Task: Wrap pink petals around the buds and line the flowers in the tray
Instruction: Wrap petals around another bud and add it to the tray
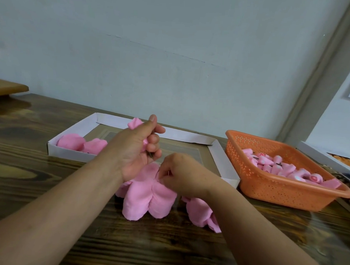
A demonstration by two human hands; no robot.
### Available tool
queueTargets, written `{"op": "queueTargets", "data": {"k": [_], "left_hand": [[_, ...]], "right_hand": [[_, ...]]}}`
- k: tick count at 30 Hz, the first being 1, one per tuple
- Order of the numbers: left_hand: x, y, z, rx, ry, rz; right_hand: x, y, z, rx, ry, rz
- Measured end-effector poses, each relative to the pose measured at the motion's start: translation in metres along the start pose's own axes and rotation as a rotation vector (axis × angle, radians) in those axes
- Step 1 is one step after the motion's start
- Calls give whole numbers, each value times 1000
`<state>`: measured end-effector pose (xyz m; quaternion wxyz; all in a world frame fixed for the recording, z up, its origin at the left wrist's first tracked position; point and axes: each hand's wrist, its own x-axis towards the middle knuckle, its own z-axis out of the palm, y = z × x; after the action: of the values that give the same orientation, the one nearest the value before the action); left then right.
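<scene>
Two bare hands work over a dark, glossy wooden table point(45, 186) with strong grain. The left hand point(137, 148) is raised, its grip curled tightly round one pink bud point(135, 123) whose soft tip pokes out above the fist and whose thin dark stem shows below the fingers. The right hand point(183, 176) sits lower, its fingertips pinched on the centre of a pink petal piece point(148, 195) that lies flat on the table; the piece is soft, matte and cloth-like, with rounded lobes spreading from a puckered middle. A second petal piece point(201, 214) of the same kind lies just beside it, partly hidden under the right forearm. Behind the hands stands one shallow white cardboard tray point(72, 145) with low folded walls, and in its left corner lie two finished flowers point(82, 144), rounded and pink, touching each other. To the right stands one orange plastic basket point(268, 190), rectangular with perforated walls, holding a heap of small pink buds point(279, 167) too many and too jumbled to count.
</scene>
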<state>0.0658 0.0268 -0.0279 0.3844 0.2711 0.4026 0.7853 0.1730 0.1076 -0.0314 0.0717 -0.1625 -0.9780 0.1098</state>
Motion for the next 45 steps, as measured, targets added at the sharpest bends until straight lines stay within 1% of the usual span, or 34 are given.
{"op": "queueTargets", "data": {"k": [2, 7, 10, 12, 15, 19, 21, 23, 24, 25, 29, 31, 33, 37, 41, 43, 45], "left_hand": [[0, 0, 0, -3, 5, 3], [0, 0, 0, -26, 20, 4], [1, 0, -1, -30, 22, 5], [1, 0, -1, -25, 17, 0], [1, -1, -1, -20, 10, -7], [0, -1, 0, -19, 3, -5], [-1, 0, 0, -15, 7, -5], [-1, 0, 1, -14, 5, -9], [-2, 0, 1, -13, 4, -11], [-2, 0, 2, -10, 4, -13], [-3, 0, 3, 6, 3, -16], [-3, 1, 3, 4, 5, -17], [-3, 1, 2, 3, 7, -19], [-4, -1, 4, 16, 2, -31], [-5, -3, 5, 21, -8, -42], [-6, -3, 5, 27, -6, -42], [-6, -4, 6, 33, -7, -43]], "right_hand": [[-1, 2, -2, 80, -32, 9], [-1, 5, -7, 172, -65, 5], [0, 8, -14, 275, 39, 29], [1, 9, -17, 291, 100, 24], [2, 8, -16, 261, 63, 15], [3, 12, -13, 208, 49, 71], [6, 15, -9, 71, 58, 135], [7, 19, -9, -115, 130, 227], [7, 21, -10, -168, 160, 261], [7, 24, -11, -180, 173, 281], [2, 32, -24, -79, 188, 296], [-5, 40, -34, -99, 210, 300], [-13, 53, -43, -160, 193, 311], [-30, 80, -47, -118, 87, 359], [-35, 88, -39, -211, 16, 382], [-33, 87, -35, -214, -32, 367], [-32, 86, -30, -212, -44, 345]]}}
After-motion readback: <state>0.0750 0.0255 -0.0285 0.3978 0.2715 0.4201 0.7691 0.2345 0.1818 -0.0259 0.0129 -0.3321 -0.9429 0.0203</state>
